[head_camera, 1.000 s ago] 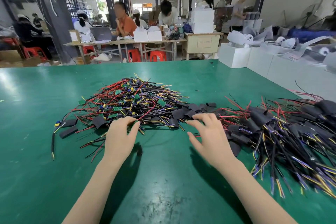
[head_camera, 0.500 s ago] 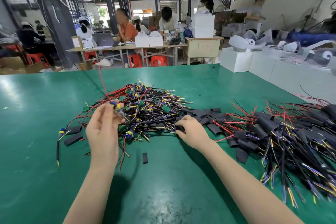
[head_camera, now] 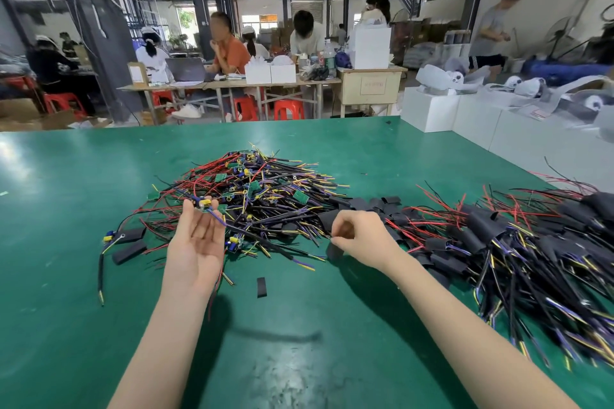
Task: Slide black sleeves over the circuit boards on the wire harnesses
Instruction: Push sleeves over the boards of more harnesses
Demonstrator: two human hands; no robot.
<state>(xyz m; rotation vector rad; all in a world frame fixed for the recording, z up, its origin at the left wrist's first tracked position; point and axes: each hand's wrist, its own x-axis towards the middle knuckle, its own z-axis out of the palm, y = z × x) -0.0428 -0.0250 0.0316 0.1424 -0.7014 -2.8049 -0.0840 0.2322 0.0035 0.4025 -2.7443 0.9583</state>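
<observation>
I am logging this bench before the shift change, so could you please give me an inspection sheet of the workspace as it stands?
Surface: green table, shiny, scuffed near the front edge.
Job's things: pile of bare harnesses with green boards at centre; sleeved harnesses heaped at right; loose black sleeves between the piles.
Clutter: one stray sleeve lying alone near the front.
Hands: left hand holds a circuit board at its fingertips; right hand pinches a black sleeve.
Cables: the held harness's wires trail down past the left wrist.
Surroundings: people at far tables, red stools, white boxes at right.
</observation>
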